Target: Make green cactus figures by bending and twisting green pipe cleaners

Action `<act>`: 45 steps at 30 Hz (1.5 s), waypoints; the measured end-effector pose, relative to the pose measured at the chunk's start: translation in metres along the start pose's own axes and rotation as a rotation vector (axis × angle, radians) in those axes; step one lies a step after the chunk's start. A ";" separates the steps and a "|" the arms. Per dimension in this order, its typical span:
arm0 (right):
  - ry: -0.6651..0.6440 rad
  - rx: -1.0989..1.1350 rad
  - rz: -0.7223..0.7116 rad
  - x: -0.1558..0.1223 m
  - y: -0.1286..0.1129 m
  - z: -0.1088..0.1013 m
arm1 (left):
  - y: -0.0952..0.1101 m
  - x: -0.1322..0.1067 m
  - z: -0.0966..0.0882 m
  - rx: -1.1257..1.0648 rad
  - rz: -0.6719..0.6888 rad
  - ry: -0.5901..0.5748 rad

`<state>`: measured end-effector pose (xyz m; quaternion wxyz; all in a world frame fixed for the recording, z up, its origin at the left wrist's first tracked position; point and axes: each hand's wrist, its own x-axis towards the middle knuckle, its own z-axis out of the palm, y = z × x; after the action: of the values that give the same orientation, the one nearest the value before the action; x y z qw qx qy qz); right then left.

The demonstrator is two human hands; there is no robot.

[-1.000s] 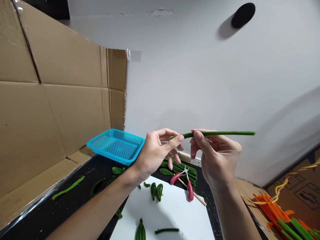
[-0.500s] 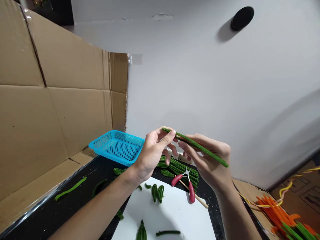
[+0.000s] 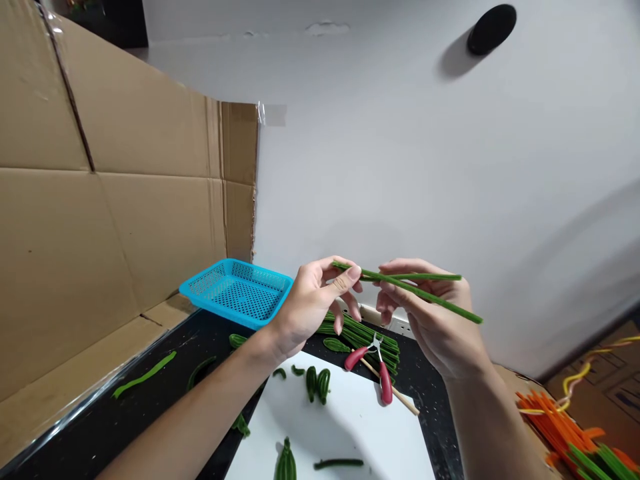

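Observation:
My left hand (image 3: 325, 293) pinches fuzzy green pipe cleaner (image 3: 430, 297) between thumb and forefinger, above the white board. From that pinch two lengths fan out to the right; whether they are one folded stem or two is unclear. My right hand (image 3: 430, 313) has its thumb and forefinger loosely around the upper length, while the lower one crosses in front of the thumb. Below lie small coiled green pieces (image 3: 317, 385), a short straight piece (image 3: 341, 463) and a ribbed green shape (image 3: 286, 461) on the white board (image 3: 320, 427).
Red-handled cutters (image 3: 384, 380) and a wooden stick (image 3: 404, 402) rest at the board's upper right, beside a bundle of green pipe cleaners (image 3: 367, 339). A blue basket (image 3: 235, 293) stands at the back left. Orange stems (image 3: 555, 420) lie far right. Cardboard (image 3: 165, 220) walls the left side.
The green lengths have spread apart into a narrow V. My right hand has moved slightly right, with its fingers now around the upper length; my left hand keeps its pinch.

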<state>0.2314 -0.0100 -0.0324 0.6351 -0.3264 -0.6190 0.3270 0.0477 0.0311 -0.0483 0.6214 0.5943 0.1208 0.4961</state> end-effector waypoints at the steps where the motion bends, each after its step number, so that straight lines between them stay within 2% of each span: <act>1: -0.001 0.026 0.015 0.000 0.000 0.001 | 0.001 0.000 0.000 -0.006 -0.010 -0.008; 6: 0.110 0.087 0.044 0.001 0.000 0.014 | 0.003 -0.001 0.001 -0.023 -0.032 0.003; 10: 0.256 0.022 -0.037 0.000 0.007 0.026 | -0.002 0.000 0.003 -0.030 -0.022 0.068; 13: 0.283 0.032 -0.032 0.000 0.012 0.032 | -0.008 0.001 0.003 -0.006 0.011 0.138; 18: 0.283 0.163 0.090 0.000 0.014 0.039 | -0.013 0.003 0.001 0.053 0.092 0.226; 22: 0.292 0.191 0.123 -0.001 0.014 0.040 | -0.014 0.004 -0.001 0.098 0.120 0.214; 27: 0.367 0.216 0.120 -0.002 0.014 0.043 | -0.014 0.006 -0.004 0.152 0.142 0.197; 34: 0.480 0.202 0.133 -0.002 0.017 0.050 | -0.017 0.007 -0.005 0.185 0.106 0.162; 37: 0.478 0.199 0.130 -0.002 0.017 0.048 | -0.017 0.005 -0.007 0.324 0.165 0.175; 42: 0.383 0.216 0.159 -0.001 0.017 0.040 | -0.015 0.000 -0.012 0.876 0.440 0.201; 45: 0.358 0.193 0.157 -0.001 0.016 0.035 | -0.015 0.000 -0.017 0.996 0.499 0.152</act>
<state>0.1958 -0.0013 -0.0457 0.7358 -0.3640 -0.4348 0.3703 0.0422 0.0447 -0.0656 0.1192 0.7891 0.2404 0.5526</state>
